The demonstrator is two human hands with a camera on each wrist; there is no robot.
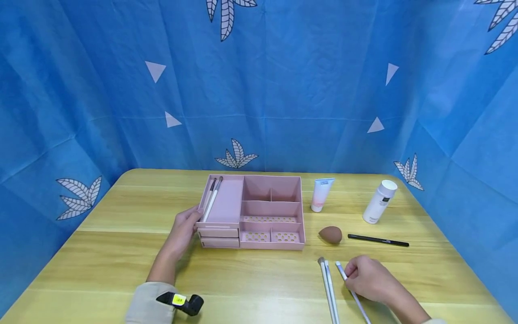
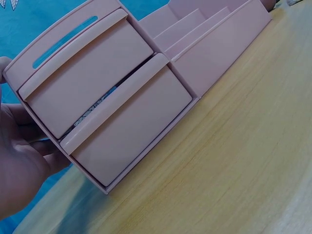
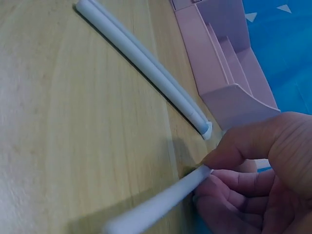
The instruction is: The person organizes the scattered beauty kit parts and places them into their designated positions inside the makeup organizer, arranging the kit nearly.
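A pink makeup organizer [image 1: 273, 208] with open compartments and two small drawers [image 2: 92, 73] stands on the table. My left hand [image 1: 184, 229] holds its left side near the front corner, with fingers against the outer wall [image 2: 27, 141]. Two makeup brushes [image 1: 212, 200] lie in the organizer's left tray. At the lower right, my right hand [image 1: 370, 276] pinches a white-handled makeup brush [image 3: 161, 202] between thumb and fingers. To the left of that hand, two more brushes [image 1: 329, 290] lie side by side on the wood.
Right of the organizer are a brown makeup sponge [image 1: 331, 235], a black pencil-like stick [image 1: 378, 240], a pink-and-white tube [image 1: 321, 194] and a white bottle [image 1: 379, 202]. Blue patterned cloth [image 1: 263, 90] hangs behind and beside the wooden table [image 1: 133, 211].
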